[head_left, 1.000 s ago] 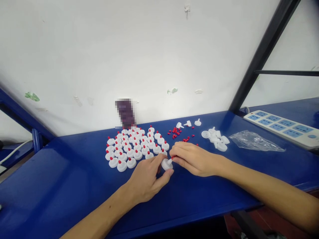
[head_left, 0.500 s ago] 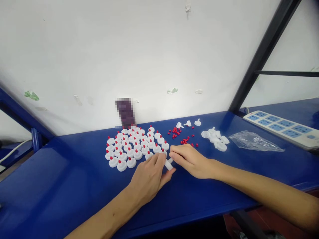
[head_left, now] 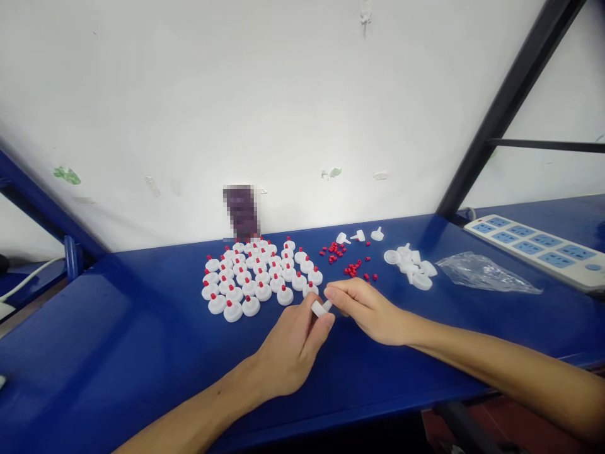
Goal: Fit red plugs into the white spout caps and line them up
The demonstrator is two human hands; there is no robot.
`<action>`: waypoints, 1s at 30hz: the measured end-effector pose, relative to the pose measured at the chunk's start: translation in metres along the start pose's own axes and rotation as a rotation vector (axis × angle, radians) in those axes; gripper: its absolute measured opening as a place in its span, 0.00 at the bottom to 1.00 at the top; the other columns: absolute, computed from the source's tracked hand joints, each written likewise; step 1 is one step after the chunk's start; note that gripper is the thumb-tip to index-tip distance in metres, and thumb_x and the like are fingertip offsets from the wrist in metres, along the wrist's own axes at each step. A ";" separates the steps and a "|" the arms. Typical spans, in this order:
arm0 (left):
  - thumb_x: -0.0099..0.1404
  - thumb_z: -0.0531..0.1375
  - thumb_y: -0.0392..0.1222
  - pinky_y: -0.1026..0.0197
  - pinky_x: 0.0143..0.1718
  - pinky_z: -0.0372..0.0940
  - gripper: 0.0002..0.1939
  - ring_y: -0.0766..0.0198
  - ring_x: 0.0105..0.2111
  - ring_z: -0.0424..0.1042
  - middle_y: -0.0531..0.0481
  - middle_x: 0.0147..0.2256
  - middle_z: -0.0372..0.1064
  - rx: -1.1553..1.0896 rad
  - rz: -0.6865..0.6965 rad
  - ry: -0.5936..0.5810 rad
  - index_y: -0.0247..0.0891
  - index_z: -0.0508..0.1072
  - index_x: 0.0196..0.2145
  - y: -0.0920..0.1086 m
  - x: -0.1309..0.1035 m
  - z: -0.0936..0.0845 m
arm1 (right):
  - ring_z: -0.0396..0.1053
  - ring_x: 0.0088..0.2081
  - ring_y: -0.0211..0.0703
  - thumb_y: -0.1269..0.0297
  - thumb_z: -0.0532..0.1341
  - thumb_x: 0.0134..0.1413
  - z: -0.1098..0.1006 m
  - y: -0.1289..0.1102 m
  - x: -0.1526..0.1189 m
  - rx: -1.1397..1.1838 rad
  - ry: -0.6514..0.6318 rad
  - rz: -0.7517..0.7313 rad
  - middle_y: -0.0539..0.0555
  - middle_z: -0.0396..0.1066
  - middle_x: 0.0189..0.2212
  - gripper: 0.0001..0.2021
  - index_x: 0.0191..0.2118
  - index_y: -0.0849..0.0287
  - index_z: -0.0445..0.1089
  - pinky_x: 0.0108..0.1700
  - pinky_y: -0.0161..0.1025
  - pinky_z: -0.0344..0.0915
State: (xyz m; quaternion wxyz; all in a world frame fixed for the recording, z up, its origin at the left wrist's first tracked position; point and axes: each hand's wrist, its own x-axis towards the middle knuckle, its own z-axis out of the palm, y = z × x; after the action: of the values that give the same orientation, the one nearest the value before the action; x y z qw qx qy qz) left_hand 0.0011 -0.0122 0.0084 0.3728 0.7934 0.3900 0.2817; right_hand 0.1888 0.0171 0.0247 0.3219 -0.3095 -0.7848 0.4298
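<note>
A white nozzle cap [head_left: 319, 309] with a wide round base and a thin spout is held over the blue table. My left hand [head_left: 295, 343] is closed around its base, thumb below and fingers above. The fingertips of my right hand [head_left: 363, 308] pinch the end of the spout, which points right. Whether a red tip cap sits inside that pinch is hidden. Just beyond my left hand stand many white nozzle caps with red tips [head_left: 263, 291], spouts up. Loose small red tip caps [head_left: 352, 270] lie beyond my right hand.
Bare white nozzle caps [head_left: 422, 280] lie heaped right of the red ones, with several more [head_left: 377, 234] farther back. A clear plastic bag [head_left: 486, 273] and a white power strip [head_left: 543, 249] lie at the right. A pixelated dark object [head_left: 243, 211] leans against the wall.
My left hand has turned slightly and the nozzle cap with it, its base now tilted differently. My right hand keeps pinching the spout end. The view has shifted a little.
</note>
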 end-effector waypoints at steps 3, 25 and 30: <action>0.72 0.42 0.61 0.65 0.21 0.43 0.23 0.70 0.20 0.44 0.60 0.21 0.46 -0.503 -0.144 -0.127 0.40 0.56 0.30 -0.001 0.002 0.001 | 0.47 0.24 0.33 0.53 0.46 0.70 0.001 0.001 -0.002 -0.051 0.014 -0.057 0.44 0.51 0.22 0.22 0.25 0.58 0.53 0.27 0.33 0.50; 0.71 0.49 0.41 0.62 0.26 0.50 0.17 0.69 0.21 0.54 0.58 0.21 0.53 0.300 0.041 0.070 0.38 0.56 0.24 -0.014 0.008 -0.014 | 0.63 0.30 0.40 0.66 0.55 0.63 -0.043 0.012 0.010 -0.963 -0.031 -0.138 0.51 0.67 0.29 0.06 0.33 0.59 0.63 0.34 0.38 0.56; 0.67 0.53 0.36 0.60 0.36 0.59 0.06 0.63 0.32 0.63 0.51 0.31 0.64 0.471 0.307 -0.100 0.37 0.67 0.32 -0.011 0.004 -0.008 | 0.66 0.29 0.39 0.67 0.56 0.62 -0.033 0.023 0.016 -0.860 -0.077 -0.093 0.51 0.70 0.30 0.05 0.35 0.59 0.67 0.31 0.36 0.57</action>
State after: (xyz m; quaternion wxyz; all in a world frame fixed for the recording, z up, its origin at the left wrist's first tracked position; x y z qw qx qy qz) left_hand -0.0076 -0.0012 0.0046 0.1498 0.9209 0.3010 0.1971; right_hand 0.2095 0.0555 0.0229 0.1533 -0.3638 -0.9168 0.0599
